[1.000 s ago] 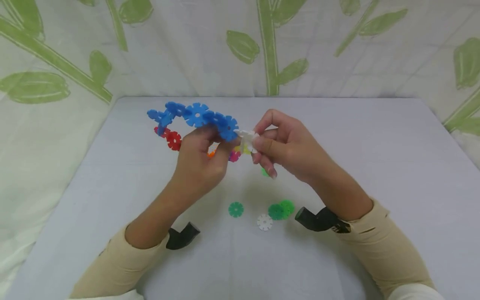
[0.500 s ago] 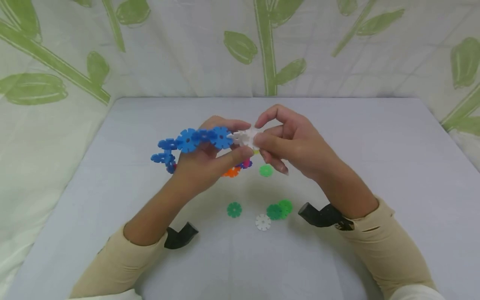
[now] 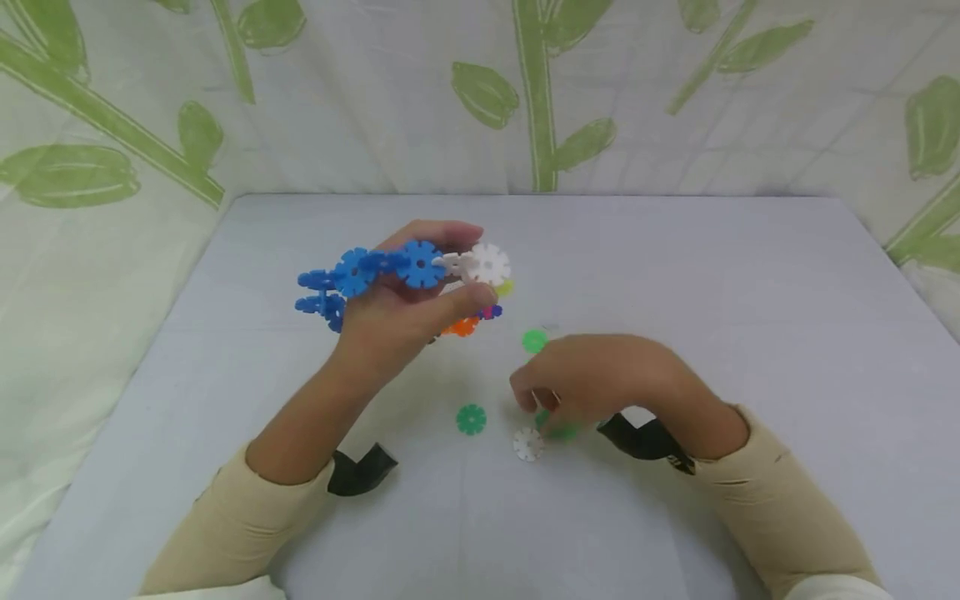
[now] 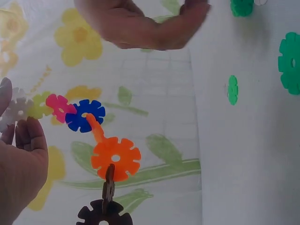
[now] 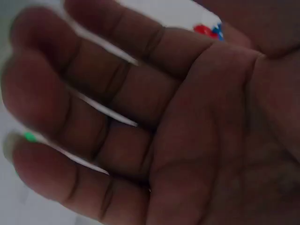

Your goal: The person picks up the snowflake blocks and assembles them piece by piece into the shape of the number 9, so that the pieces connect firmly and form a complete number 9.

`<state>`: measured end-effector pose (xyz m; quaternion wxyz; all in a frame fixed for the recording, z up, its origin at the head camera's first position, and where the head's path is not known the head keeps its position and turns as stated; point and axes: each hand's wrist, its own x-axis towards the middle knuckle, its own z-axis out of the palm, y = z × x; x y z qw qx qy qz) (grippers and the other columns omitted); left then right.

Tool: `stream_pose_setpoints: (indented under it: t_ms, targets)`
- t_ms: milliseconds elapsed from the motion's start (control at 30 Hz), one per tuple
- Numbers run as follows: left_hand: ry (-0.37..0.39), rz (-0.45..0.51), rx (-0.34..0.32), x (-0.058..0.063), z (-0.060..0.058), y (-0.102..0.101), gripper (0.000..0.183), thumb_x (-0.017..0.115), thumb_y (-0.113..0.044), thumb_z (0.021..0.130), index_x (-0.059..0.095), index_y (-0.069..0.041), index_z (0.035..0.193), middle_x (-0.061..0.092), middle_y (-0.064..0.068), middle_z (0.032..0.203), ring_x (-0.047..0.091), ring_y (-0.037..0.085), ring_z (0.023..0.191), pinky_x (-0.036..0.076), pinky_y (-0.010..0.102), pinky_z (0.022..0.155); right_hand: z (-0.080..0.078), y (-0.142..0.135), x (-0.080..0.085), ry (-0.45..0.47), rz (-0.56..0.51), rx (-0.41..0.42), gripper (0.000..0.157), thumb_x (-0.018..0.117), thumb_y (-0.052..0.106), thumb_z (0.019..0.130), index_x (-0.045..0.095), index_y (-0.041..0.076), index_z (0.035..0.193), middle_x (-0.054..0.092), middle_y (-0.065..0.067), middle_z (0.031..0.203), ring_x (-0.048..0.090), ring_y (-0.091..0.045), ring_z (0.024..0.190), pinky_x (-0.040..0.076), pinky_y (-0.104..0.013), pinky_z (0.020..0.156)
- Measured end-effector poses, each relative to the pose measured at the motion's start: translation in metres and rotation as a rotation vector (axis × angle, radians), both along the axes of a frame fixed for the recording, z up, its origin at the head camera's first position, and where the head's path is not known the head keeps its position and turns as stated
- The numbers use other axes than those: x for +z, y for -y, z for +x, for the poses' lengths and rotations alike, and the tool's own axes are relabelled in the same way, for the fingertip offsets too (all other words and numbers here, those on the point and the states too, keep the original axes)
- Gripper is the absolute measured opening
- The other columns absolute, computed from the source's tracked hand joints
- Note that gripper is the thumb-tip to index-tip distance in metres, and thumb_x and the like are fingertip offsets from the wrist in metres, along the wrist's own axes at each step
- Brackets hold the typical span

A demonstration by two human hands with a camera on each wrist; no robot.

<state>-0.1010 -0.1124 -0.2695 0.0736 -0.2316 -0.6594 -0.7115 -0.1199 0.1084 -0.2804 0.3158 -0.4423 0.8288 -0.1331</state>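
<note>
My left hand [image 3: 390, 308] holds a chain of interlocked plastic snowflake discs [image 3: 420, 265] above the table. Several blue ones run along the hand's left side, with a white snowflake disc [image 3: 489, 263] by the thumb tip. Seen from the left wrist, orange, blue, pink and yellow discs [image 4: 116, 158] hang from the same chain, with a dark brown one below. My right hand [image 3: 600, 379] reaches low over the table, its fingers loosely bent and its palm empty. Near its fingertips lie a loose white disc [image 3: 528, 444] and green discs [image 3: 561, 428], partly covered by the hand.
On the pale table [image 3: 810, 333], a teal-green disc [image 3: 471, 419] lies left of the right hand and a light green disc [image 3: 535, 340] lies behind it. Black curved camera mounts [image 3: 363, 469] stick out from both wrists. A leaf-print curtain [image 3: 375, 108] closes off the back.
My right hand has let go of the white disc at the chain's end and dropped down to the loose discs. The left hand still holds the chain, now with the white end disc facing up.
</note>
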Motion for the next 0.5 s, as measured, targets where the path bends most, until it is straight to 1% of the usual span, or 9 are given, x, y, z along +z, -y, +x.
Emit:
stream_pose_setpoints:
  t_ms: [67,100,133,233,300,333,367,433,500]
  targets:
    - [-0.009,0.014,-0.013,0.001,0.000,0.000,0.046,0.081,0.002,0.082,0.064,0.001,0.124,0.063,0.015,0.122,0.060,0.033,0.111,0.057,0.035,0.085,0.009,0.010,-0.007,-0.054,0.134,-0.020,0.027,0.085,0.023,0.081,0.059,0.021,0.088,0.055,0.009,0.072,0.051,-0.009,0.066,0.046,-0.028,0.064]
    - [-0.018,0.008,-0.015,0.002,0.000,0.000,0.047,0.081,0.004,0.081,0.063,0.002,0.124,0.063,0.015,0.122,0.059,0.032,0.112,0.057,0.035,0.083,0.013,0.015,-0.011,-0.076,0.170,-0.028,0.031,0.088,0.024,0.078,0.058,0.020,0.086,0.054,0.008,0.070,0.049,-0.009,0.064,0.045,-0.028,0.062]
    - [-0.025,-0.002,-0.017,0.002,0.001,-0.001,0.048,0.080,0.006,0.080,0.063,0.002,0.125,0.063,0.014,0.122,0.057,0.031,0.114,0.057,0.034,0.083,0.017,0.020,-0.015,-0.101,0.195,-0.026,0.031,0.087,0.021,0.078,0.056,0.020,0.083,0.051,0.008,0.067,0.045,-0.009,0.061,0.042,-0.027,0.059]
    - [-0.030,-0.001,-0.052,0.004,0.001,-0.001,0.049,0.078,0.010,0.080,0.061,0.004,0.126,0.062,0.016,0.122,0.056,0.031,0.114,0.058,0.035,0.083,0.025,0.031,-0.024,-0.152,0.222,0.008,0.031,0.079,0.009,0.079,0.051,0.018,0.073,0.037,0.008,0.059,0.031,-0.009,0.055,0.031,-0.026,0.053]
    - [-0.021,0.012,-0.073,0.004,0.001,-0.002,0.048,0.078,0.010,0.080,0.061,0.005,0.125,0.062,0.017,0.122,0.058,0.032,0.113,0.056,0.035,0.087,0.028,0.035,-0.028,-0.166,0.236,0.020,0.031,0.072,0.002,0.079,0.047,0.016,0.068,0.028,0.006,0.057,0.023,-0.010,0.054,0.025,-0.026,0.051]
    - [-0.010,0.018,-0.084,0.004,0.001,-0.002,0.047,0.077,0.010,0.081,0.061,0.004,0.126,0.063,0.017,0.120,0.060,0.032,0.109,0.057,0.033,0.083,0.028,0.036,-0.029,-0.167,0.237,0.027,0.030,0.069,0.000,0.079,0.047,0.015,0.066,0.026,0.005,0.057,0.021,-0.011,0.054,0.023,-0.027,0.051]
    - [-0.003,0.022,-0.090,0.004,0.001,-0.002,0.046,0.077,0.008,0.083,0.062,0.004,0.126,0.063,0.017,0.119,0.061,0.033,0.108,0.058,0.032,0.080,0.029,0.036,-0.030,-0.159,0.239,0.029,0.030,0.068,-0.001,0.080,0.047,0.015,0.066,0.027,0.005,0.056,0.022,-0.011,0.054,0.024,-0.026,0.051]
    - [0.019,0.041,-0.099,0.003,0.001,-0.002,0.042,0.076,0.005,0.085,0.063,0.003,0.125,0.065,0.016,0.119,0.063,0.034,0.107,0.057,0.031,0.081,0.029,0.036,-0.029,-0.135,0.243,0.033,0.028,0.069,0.001,0.082,0.049,0.016,0.068,0.033,0.004,0.056,0.027,-0.011,0.053,0.028,-0.026,0.052]
    - [0.023,0.048,-0.100,0.003,0.002,-0.002,0.039,0.075,0.002,0.087,0.063,0.003,0.124,0.065,0.018,0.120,0.062,0.034,0.110,0.057,0.032,0.084,0.028,0.034,-0.027,-0.103,0.226,0.048,0.026,0.069,0.004,0.085,0.052,0.017,0.070,0.041,0.005,0.058,0.035,-0.010,0.053,0.033,-0.025,0.053]
